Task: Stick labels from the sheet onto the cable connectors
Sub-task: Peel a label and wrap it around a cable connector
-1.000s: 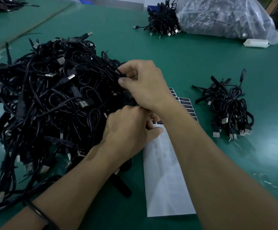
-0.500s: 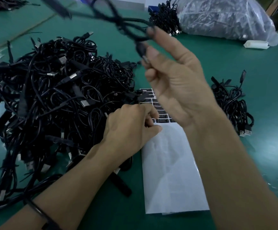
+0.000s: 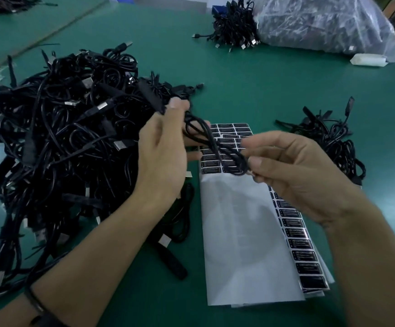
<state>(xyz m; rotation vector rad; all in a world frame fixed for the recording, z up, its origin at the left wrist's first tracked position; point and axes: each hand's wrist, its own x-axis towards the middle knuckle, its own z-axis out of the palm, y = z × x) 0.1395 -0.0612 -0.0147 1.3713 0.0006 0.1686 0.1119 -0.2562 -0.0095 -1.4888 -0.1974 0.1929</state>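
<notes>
- Left hand [image 3: 163, 156] is pinching a black connector [image 3: 151, 95] between thumb and fingers, raised over the edge of the big pile [image 3: 62, 138].
- Right hand [image 3: 293, 171] is pinching the looped end of the same cable [image 3: 215, 142], fingers curled, above the sheet [image 3: 243, 232].
- The cable is hanging between both hands, off the table [image 3: 262, 86]. I cannot tell whether this connector has a label yet.
- The sheet is lying flat just under the hands. It is mostly bare backing, with a few rows of labels [image 3: 229, 131] remaining at the far end.
- A second sheet [image 3: 302, 256] with a label column is peeking out from under its right edge.
- The small pile [image 3: 333, 142] to the right is probably the finished cables.
- Judging by the piles, the task is early: few done, the big pile waiting, plus a far bundle [image 3: 234, 27] and a full bag [image 3: 321, 22].
</notes>
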